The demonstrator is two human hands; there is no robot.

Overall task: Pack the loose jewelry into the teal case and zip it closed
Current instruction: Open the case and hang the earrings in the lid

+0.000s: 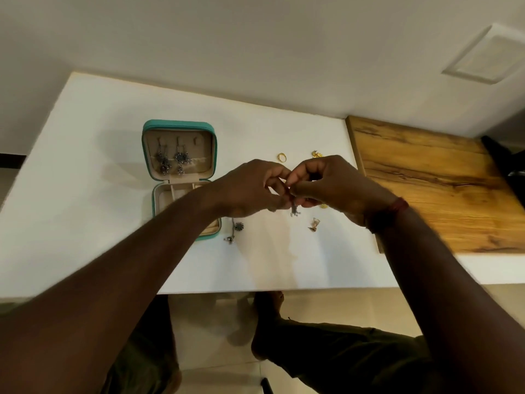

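The teal case (147,143) lies open on the white table (93,172), its lid holding two dark dangling earrings (172,160). My left hand (250,189) and my right hand (329,186) meet above the table, right of the case, both pinching one small silver earring (294,210) that hangs below the fingers. Loose on the table lie a dark silver earring (235,230) by the case's near corner, a gold ring (281,157), small gold pieces (316,154) behind my right hand, and a gold triangular earring (314,224). My left forearm covers part of the case's lower tray.
A wooden board (426,177) forms the table's right part, with a dark object (502,163) on its far right. The wall (255,52) stands close behind. The table's front edge runs just below the jewelry; my legs show beneath it.
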